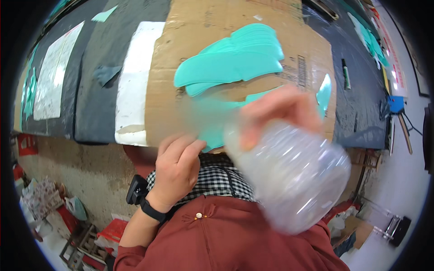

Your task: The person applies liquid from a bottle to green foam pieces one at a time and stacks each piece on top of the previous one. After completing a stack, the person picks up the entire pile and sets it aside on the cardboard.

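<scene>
My right hand (285, 110), smeared by motion, grips a clear ribbed plastic bottle (294, 176). The bottle is tilted, its narrow end toward the cardboard and its wide end toward me. A turquoise cut piece (212, 137) lies at the cardboard's near edge, partly hidden by blur and by the bottle. At its left edge is my left hand (178, 160), fingers curled together on it and the thumb hidden. Farther back, a fanned stack of turquoise insole-shaped pieces (235, 63) rests on the cardboard. Another glossy turquoise piece (323, 95) lies right of my right hand.
A brown cardboard sheet (165, 104) covers the middle of the dark table (97, 90). White boards (138, 86) lie to the left, with a grey scrap (106, 74) beside them. A marker (346, 74) lies at the right. Red crates (113, 230) and bags stand on the floor.
</scene>
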Demonstrator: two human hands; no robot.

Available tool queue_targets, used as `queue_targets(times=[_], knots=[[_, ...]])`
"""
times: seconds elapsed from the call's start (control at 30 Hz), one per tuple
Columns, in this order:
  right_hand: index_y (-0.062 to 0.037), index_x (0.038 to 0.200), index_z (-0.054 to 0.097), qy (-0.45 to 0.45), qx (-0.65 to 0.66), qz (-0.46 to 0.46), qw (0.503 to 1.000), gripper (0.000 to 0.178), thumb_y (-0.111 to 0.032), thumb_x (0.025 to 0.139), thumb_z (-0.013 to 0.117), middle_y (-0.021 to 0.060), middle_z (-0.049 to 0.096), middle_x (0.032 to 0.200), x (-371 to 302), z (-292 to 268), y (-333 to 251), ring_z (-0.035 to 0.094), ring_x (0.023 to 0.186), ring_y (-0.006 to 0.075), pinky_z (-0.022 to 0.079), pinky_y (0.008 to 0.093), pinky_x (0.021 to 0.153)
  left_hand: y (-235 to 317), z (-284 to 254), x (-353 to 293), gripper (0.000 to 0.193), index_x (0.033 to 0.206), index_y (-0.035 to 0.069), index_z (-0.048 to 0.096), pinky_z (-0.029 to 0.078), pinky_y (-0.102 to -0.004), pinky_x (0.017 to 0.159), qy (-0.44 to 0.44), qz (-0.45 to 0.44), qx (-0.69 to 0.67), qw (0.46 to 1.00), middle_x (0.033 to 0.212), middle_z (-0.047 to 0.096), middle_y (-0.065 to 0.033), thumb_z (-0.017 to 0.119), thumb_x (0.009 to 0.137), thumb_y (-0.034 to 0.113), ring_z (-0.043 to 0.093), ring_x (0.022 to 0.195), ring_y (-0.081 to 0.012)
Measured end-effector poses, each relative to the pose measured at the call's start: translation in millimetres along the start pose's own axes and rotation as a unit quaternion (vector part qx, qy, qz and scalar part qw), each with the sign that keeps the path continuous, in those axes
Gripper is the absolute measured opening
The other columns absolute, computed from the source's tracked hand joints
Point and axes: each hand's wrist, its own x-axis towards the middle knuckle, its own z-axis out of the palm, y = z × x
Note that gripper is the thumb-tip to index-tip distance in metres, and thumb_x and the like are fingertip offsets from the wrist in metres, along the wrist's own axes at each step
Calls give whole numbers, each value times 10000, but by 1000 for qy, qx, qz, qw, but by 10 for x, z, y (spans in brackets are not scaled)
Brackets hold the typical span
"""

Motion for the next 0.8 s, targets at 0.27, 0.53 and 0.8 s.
queue_targets(times=[0.27, 0.53, 0.8], knots=[[6, 1147, 545, 230, -283, -212, 907, 487, -420, 942, 658, 86, 613, 825, -189, -1517, -27, 620, 774, 229, 515, 411, 798, 328, -14, 488, 419, 1197, 64, 659, 416, -401, 835, -93, -45, 95, 990, 1061, 585, -97, 793, 808, 147, 565, 969, -279], [-38, 1115, 631, 232, -13, -263, 937, 397, -409, 1001, 548, 113, 673, 880, -396, -1709, -299, 650, 834, 260, 501, 450, 893, 588, 426, 1144, 508, 1211, 27, 623, 449, -427, 892, -152, 2, 109, 982, 1114, 569, -132, 804, 753, 151, 552, 1044, -322], [6, 1208, 559, 125, 127, -306, 935, 625, -569, 974, 493, 155, 656, 905, -10, -1702, -154, 654, 869, 296, 490, 450, 896, 531, 610, 1245, 476, 1135, 1, 574, 466, -450, 896, -162, -20, 43, 986, 1116, 573, -182, 781, 713, 71, 572, 1046, -382]])
